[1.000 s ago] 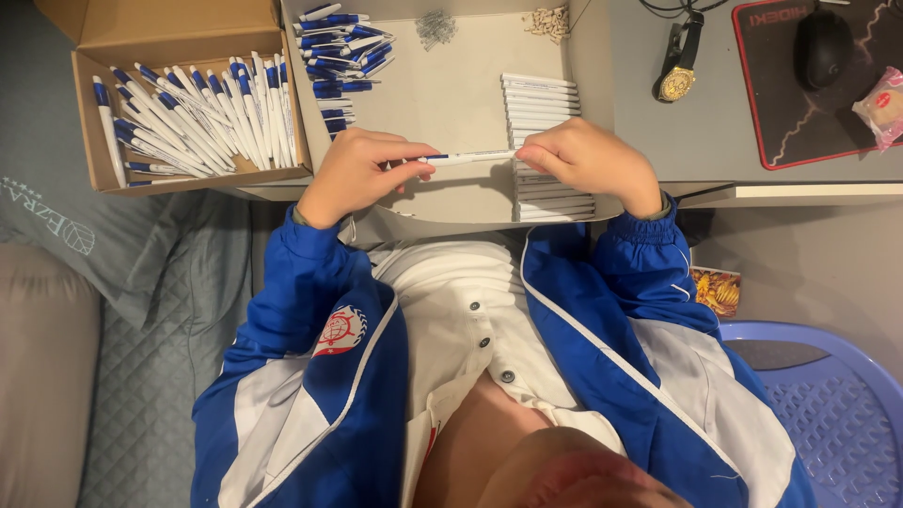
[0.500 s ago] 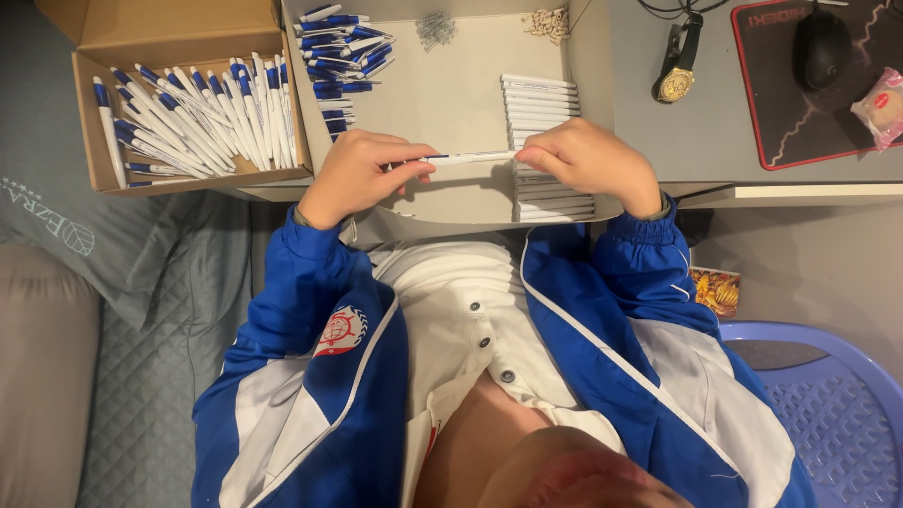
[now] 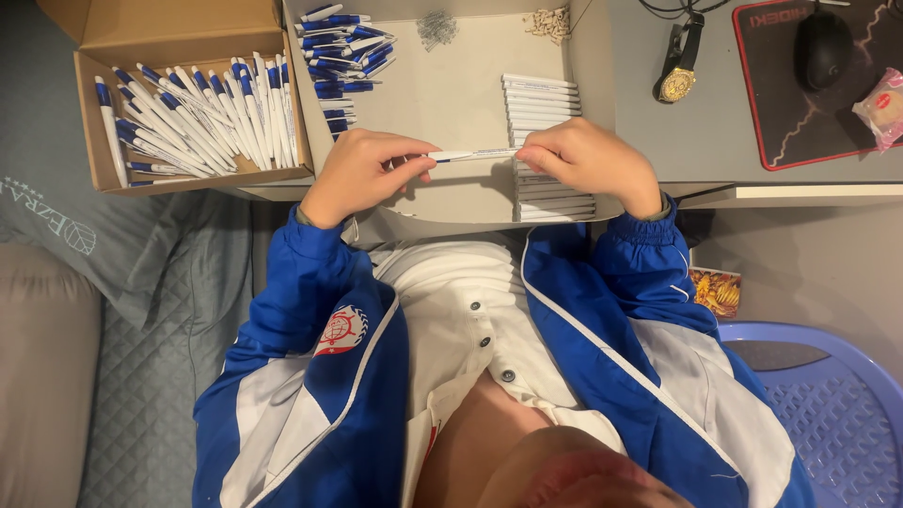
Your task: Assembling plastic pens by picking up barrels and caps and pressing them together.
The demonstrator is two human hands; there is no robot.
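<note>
A white pen barrel point(image 3: 475, 155) sits centre frame, pinched at each end by the left hand point(image 3: 362, 174) and right hand point(image 3: 588, 162), over a tray point(image 3: 451, 94). Finished blue-and-white pens point(image 3: 188, 118) fill the cardboard box point(image 3: 188, 38) upper left.

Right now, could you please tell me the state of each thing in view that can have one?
Left hand: closed on one end of the pen.
Right hand: closed on the other end.
Pen: held level between both hands.
Cardboard box: open, holding loose pens.
Tray: open, with blue pen parts piled and white barrels stacked.
Wristwatch: lying on the desk.
</note>
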